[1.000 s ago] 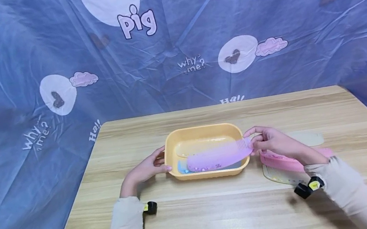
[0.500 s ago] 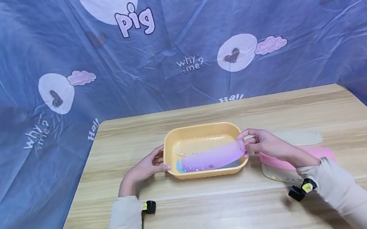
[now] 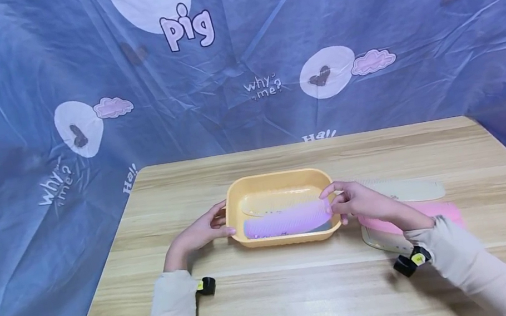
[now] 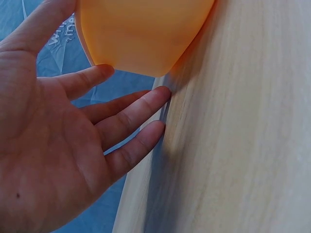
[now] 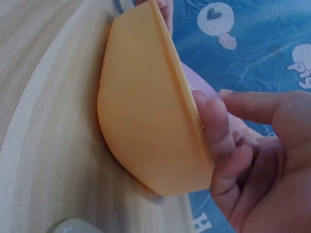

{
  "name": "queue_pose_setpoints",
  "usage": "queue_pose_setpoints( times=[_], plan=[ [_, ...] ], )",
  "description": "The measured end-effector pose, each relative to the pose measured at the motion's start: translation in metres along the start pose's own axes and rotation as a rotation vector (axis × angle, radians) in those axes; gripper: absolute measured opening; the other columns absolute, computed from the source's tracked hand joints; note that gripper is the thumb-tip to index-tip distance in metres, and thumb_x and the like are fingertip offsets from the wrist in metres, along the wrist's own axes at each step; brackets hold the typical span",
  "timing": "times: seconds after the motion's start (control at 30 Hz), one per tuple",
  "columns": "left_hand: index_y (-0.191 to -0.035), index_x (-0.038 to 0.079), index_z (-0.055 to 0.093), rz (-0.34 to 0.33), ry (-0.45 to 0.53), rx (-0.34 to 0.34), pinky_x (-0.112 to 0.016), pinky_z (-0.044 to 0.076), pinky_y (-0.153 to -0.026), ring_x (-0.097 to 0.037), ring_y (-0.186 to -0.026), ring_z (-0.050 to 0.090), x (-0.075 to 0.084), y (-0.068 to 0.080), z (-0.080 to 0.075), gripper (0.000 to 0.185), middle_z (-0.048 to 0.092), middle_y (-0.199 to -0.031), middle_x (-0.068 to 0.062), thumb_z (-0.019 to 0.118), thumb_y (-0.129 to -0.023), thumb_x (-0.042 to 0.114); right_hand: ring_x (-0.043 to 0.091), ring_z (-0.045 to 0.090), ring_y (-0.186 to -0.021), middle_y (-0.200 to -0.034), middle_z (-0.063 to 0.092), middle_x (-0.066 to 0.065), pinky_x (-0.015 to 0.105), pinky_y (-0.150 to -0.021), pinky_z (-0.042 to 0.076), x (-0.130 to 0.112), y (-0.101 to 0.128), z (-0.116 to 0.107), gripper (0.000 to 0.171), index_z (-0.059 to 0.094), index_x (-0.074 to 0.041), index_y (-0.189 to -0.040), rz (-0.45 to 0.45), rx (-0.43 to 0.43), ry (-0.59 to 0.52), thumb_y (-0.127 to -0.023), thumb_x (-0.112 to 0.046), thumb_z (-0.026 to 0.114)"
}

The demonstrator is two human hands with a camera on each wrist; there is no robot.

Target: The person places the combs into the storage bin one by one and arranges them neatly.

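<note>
The right hand [image 3: 359, 201] pinches the end of the lilac plastic comb [image 3: 287, 221], which lies low inside the shallow orange plastic tub [image 3: 277, 178], while the left hand [image 3: 200, 234], fingers spread and relaxed, rests against the tub's left wall. The risk as I see it: the comb's far end could catch the rim and tip or shove the light tub. Count: one tub, one lilac comb, a pale cream comb [image 3: 273, 202] beneath it, plus a pink comb [image 3: 437, 207] and two cream combs [image 3: 408, 189] outside on the wooden table [image 3: 308, 300].

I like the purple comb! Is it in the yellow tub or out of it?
In. The purple comb lies inside the yellow tub, below its rim, while the right hand pinches its end.
</note>
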State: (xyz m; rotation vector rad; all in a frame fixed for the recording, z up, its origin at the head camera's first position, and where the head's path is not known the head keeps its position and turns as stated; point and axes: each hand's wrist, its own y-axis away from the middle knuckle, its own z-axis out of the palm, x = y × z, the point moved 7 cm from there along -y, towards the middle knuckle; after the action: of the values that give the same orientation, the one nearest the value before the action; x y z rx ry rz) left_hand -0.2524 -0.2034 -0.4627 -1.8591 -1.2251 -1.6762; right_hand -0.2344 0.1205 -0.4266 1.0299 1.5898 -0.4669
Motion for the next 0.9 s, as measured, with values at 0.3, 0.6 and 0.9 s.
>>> queue_pose_setpoints(
  times=[0.3,0.6,0.9],
  plan=[
    [-0.155,0.010,0.012,-0.003,0.005,-0.002,-0.047,0.033,-0.115,-0.035,-0.139,0.039,0.000,0.000,0.001,0.092,0.034,-0.153,-0.022,0.072,-0.087,0.026,0.009,0.046,-0.047,-0.072,0.061,0.006,0.022,-0.045,0.041,-0.002,-0.001,0.009,0.039,0.044,0.011,-0.124,0.048,-0.029,0.067,-0.089,0.001,0.055],
    [-0.156,0.011,0.012,-0.006,0.005,0.001,-0.048,0.031,-0.116,-0.035,-0.139,0.039,-0.001,0.000,0.000,0.092,0.035,-0.153,-0.022,0.072,-0.087,0.027,0.010,0.037,-0.046,-0.069,0.051,0.003,0.022,-0.041,0.033,-0.003,-0.002,0.010,0.039,0.044,0.011,-0.123,0.048,-0.022,0.063,-0.088,0.001,0.054],
    [-0.155,0.011,0.014,-0.023,-0.015,0.012,-0.047,0.032,-0.116,-0.035,-0.139,0.039,-0.002,-0.001,-0.002,0.090,0.034,-0.154,-0.020,0.071,-0.088,0.026,0.011,0.044,-0.051,-0.074,0.051,0.009,0.025,-0.044,0.040,-0.004,-0.001,0.001,0.038,0.043,0.011,-0.123,0.010,0.006,0.065,-0.090,-0.002,0.058]
  ],
)
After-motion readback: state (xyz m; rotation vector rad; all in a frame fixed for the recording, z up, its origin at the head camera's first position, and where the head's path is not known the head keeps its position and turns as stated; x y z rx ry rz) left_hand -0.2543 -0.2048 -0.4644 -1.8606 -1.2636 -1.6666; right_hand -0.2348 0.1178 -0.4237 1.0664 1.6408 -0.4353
